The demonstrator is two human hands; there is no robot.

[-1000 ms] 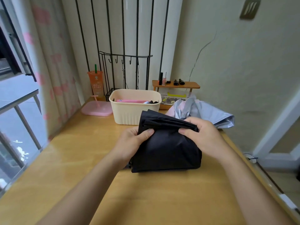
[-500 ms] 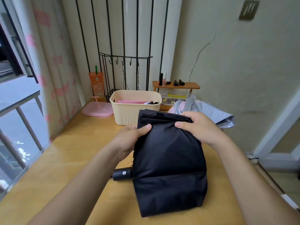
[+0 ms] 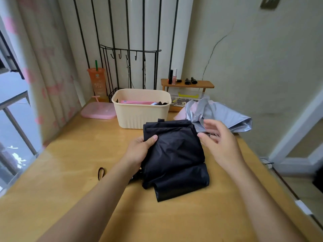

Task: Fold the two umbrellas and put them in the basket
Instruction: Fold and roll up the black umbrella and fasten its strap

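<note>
Just one camera here, riding on my head, looking forward and down onto the wooden table. It's close in: my left hand, gripping the black umbrella, and my right hand sit mid-frame, the basket just beyond, curtain and wall bending at the wide edges.

Far edge crowded
Bare wood is left along the near and left edges of the table; the basket, seemingly part-filled, is hemmed by pink tray, black umbrella and silver umbrella.
</note>
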